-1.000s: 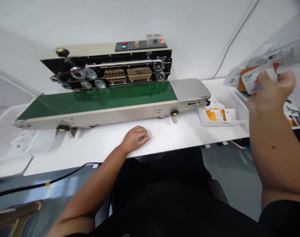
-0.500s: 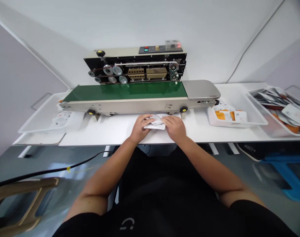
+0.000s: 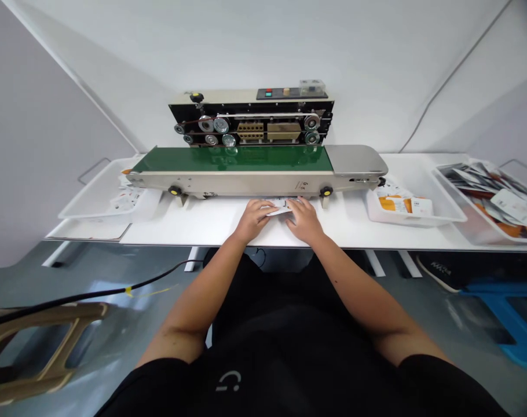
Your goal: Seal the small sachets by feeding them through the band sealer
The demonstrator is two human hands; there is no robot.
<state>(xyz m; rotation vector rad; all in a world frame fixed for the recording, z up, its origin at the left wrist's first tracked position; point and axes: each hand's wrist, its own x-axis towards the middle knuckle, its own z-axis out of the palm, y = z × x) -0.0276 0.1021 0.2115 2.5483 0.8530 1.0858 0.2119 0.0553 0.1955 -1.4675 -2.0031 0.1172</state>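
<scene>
Between my two hands, white printed packets (image 3: 280, 206) lie low over the white table (image 3: 194, 223), just in front of the machine's base. My left hand (image 3: 253, 220) grips their left side, fingers on top and thumb near the lower edge. On the right side, my right hand (image 3: 304, 220) holds them the same way. How many packets there are cannot be made out. Behind them stands a sealing machine (image 3: 255, 121) with a green conveyor belt (image 3: 237, 160) and a metal end plate (image 3: 357, 159).
A white bin (image 3: 85, 197) with packets is at the left. On the right are a small bin (image 3: 420, 219) with orange and white packets and a fuller bin (image 3: 476, 217). A black cable (image 3: 159, 277) hangs before the table, above a brown stool (image 3: 68, 347).
The view has shifted slightly, so the machine appears further right. The packets, spread higher between my hands before, now sit lower and flatter, closer to the machine's base.
</scene>
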